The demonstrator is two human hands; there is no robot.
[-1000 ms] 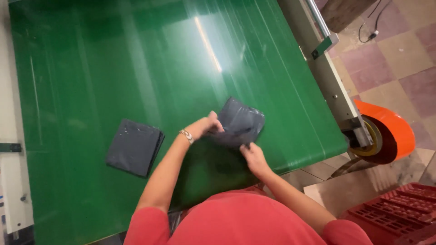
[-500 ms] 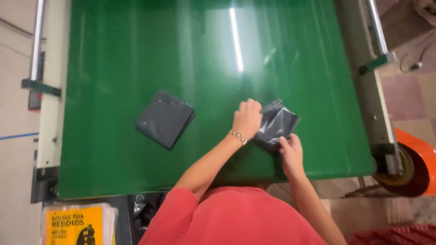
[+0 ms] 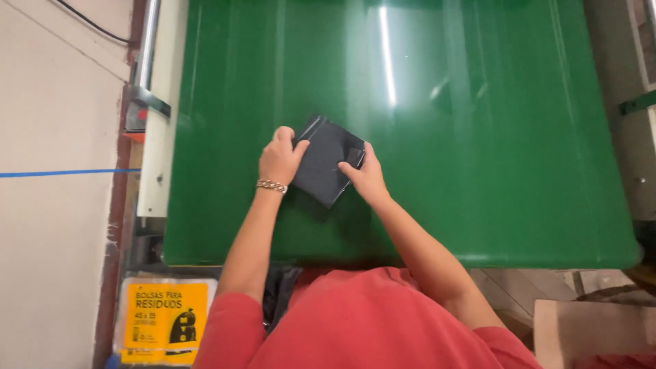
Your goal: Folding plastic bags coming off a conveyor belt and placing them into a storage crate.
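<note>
A folded black plastic bag (image 3: 326, 164) lies on the green table top (image 3: 478, 137), turned like a diamond. My left hand (image 3: 280, 158), with a chain bracelet at the wrist, curls over its left edge. My right hand (image 3: 365, 179) grips its right corner, thumb on top. Both hands press the bag between them. Whether a second folded bag lies under it is hidden.
A white side rail (image 3: 158, 137) and a metal tube (image 3: 147, 41) run along the table's left edge. A clear packet with a yellow label (image 3: 160, 321) lies on the floor at lower left. A blue tape line (image 3: 61, 173) crosses the floor. A cardboard box (image 3: 594, 328) stands at lower right.
Both hands have carried the folded bag leftward to where the other dark folded bag lay. Only one dark pile shows now. The view has swung left too.
</note>
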